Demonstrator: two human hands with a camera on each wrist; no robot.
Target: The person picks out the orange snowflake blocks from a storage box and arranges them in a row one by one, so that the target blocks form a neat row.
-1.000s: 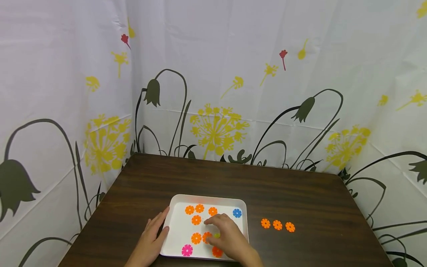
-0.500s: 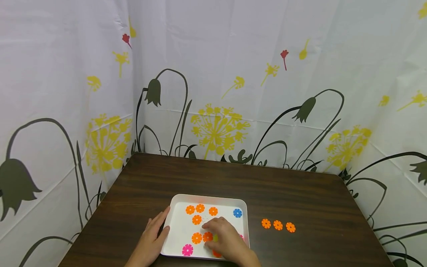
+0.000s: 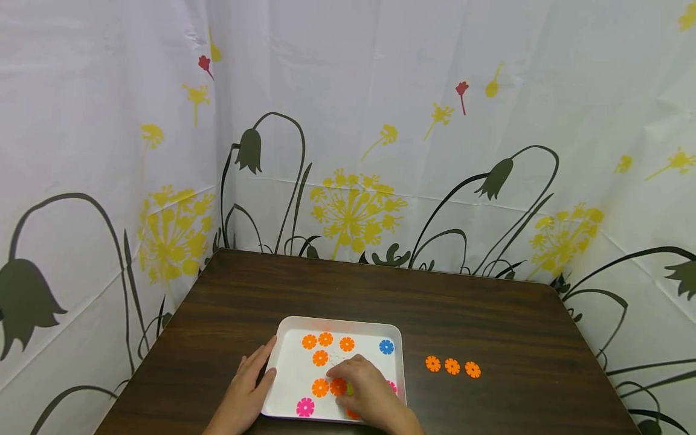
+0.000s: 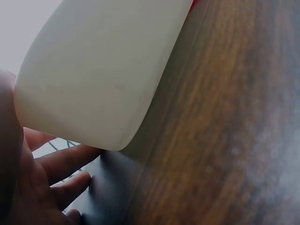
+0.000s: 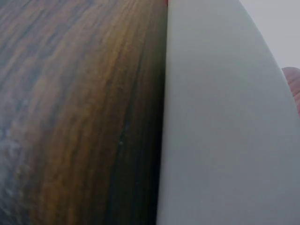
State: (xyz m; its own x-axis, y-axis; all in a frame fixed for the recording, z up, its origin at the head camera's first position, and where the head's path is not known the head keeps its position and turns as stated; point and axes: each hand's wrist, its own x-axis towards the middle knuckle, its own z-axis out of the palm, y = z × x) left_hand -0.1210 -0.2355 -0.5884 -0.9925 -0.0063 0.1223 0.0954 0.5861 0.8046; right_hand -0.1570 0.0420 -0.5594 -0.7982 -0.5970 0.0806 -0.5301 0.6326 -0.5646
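A white tray (image 3: pixel 272 399) holds several notched plastic discs. My left hand (image 3: pixel 247 386) rests at its left wall with fingers straight and thumb near the rim; in the left wrist view the fingers (image 4: pixel 70 161) extend past the tray's corner. Over the tray, my right hand (image 3: pixel 367 389) bends downward, fingertips and thumb apart on either side of an orange disc (image 3: pixel 338 386). A yellow-green disc (image 3: pixel 350 389) shows partly under that hand. Transparent discs (image 3: pixel 338 359) lie just beyond its fingertips. From the right wrist, mostly the tray's outer wall (image 5: pixel 225 117) shows.
Inside the tray are more orange discs (image 3: pixel 320 358), a blue disc (image 3: pixel 386 347) at the back right and a pink disc (image 3: pixel 306 407) at the front left. Three orange discs (image 3: pixel 452 366) lie in a row on the dark wooden table (image 3: pixel 489 326), right of the tray.
My right hand has shifted slightly left and toward me, its fingers bending lower. A pink disc has come partly into sight at its right. The left hand and tray stay put.
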